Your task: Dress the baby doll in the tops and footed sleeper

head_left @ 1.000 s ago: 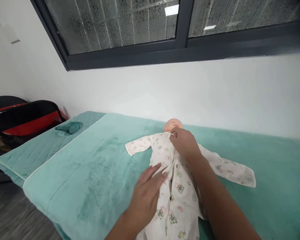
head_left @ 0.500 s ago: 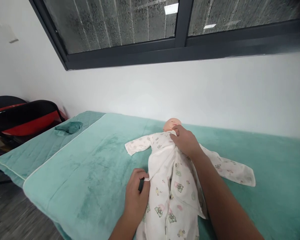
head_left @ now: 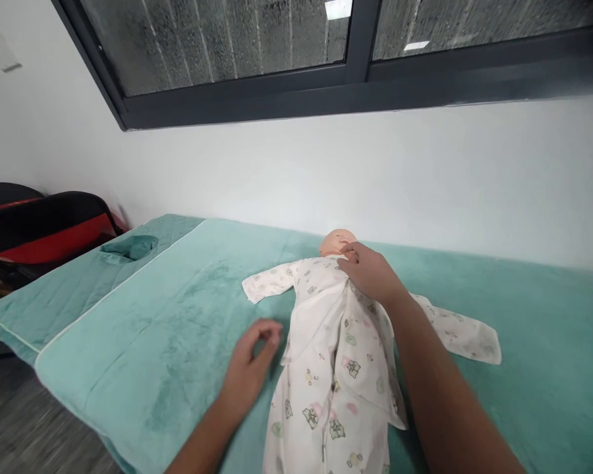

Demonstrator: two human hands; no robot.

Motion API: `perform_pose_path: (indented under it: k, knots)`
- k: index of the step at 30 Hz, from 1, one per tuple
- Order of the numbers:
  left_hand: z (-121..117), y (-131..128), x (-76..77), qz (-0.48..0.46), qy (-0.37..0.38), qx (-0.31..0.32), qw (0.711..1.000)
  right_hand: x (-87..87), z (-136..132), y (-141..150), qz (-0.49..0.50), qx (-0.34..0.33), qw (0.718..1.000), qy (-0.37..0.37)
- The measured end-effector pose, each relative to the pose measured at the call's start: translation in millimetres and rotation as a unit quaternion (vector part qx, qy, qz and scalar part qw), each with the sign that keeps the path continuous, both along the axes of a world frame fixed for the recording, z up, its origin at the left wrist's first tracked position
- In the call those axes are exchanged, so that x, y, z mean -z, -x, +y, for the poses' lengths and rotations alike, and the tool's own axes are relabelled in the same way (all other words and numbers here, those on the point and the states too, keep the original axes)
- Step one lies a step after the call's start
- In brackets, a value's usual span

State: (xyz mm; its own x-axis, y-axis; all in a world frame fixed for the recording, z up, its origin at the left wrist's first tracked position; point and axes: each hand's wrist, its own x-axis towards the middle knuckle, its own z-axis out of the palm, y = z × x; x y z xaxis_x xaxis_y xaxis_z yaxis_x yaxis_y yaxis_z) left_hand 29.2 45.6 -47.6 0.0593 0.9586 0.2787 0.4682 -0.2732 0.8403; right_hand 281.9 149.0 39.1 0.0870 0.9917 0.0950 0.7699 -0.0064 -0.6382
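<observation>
A baby doll (head_left: 337,242) lies on its back, dressed in a white baby shirt (head_left: 321,309) printed with small animals. Its sleeves spread to both sides. My right hand (head_left: 370,273) is at the doll's neck, fingers closed on the shirt's collar area and covering part of the chin; the exact grip is partly hidden. Left of the shirt, my left hand (head_left: 252,359) hovers over the green bed cover, apart from the cloth. Its thumb and fingers are loosely curved, with nothing visible between them. Printed white cloth (head_left: 321,421) covers the doll's lower body.
A padded green cover (head_left: 188,296) lies over the bed, with a face hole (head_left: 131,249) at the far left. Black and red chairs (head_left: 54,227) stand beside that end. Behind are a white wall (head_left: 257,174) and a dark-framed window (head_left: 237,102).
My left hand has let go of the shirt's side edge and moved left, away from it. My right hand stays at the collar. The view has shifted slightly.
</observation>
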Motion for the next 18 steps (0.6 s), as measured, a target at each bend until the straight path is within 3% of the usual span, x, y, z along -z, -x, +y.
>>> perform_pose_path:
  k: [2,5,7,9,12,15,18]
  knots:
    - [29.5,12.9,3.9,0.092,-0.056,-0.081,0.991,-12.4,-15.6,5.7,-0.060,-0.037,0.996,-0.062]
    - [67.8,28.8,9.1,0.229,-0.069,-0.194,0.951,-30.6,-44.6,23.9,-0.085,-0.207,0.963,-0.148]
    - [82.1,34.9,10.8,0.286,-0.047,-0.210,0.934,-35.5,-59.5,39.6,-0.092,-0.317,0.934,-0.133]
    - [87.3,38.2,11.5,0.304,-0.041,-0.204,0.930,-33.3,-66.9,53.2,-0.124,-0.383,0.912,-0.083]
    - [86.2,41.4,11.4,0.280,-0.069,-0.188,0.939,-24.6,-67.6,62.5,-0.177,-0.406,0.896,-0.026]
    - [85.8,44.4,9.6,0.250,-0.112,-0.198,0.941,-19.7,-66.4,59.5,-0.191,-0.397,0.897,-0.039]
    - [89.3,45.7,7.1,0.197,-0.092,-0.238,0.947,-21.0,-69.2,53.3,-0.193,-0.385,0.901,-0.050]
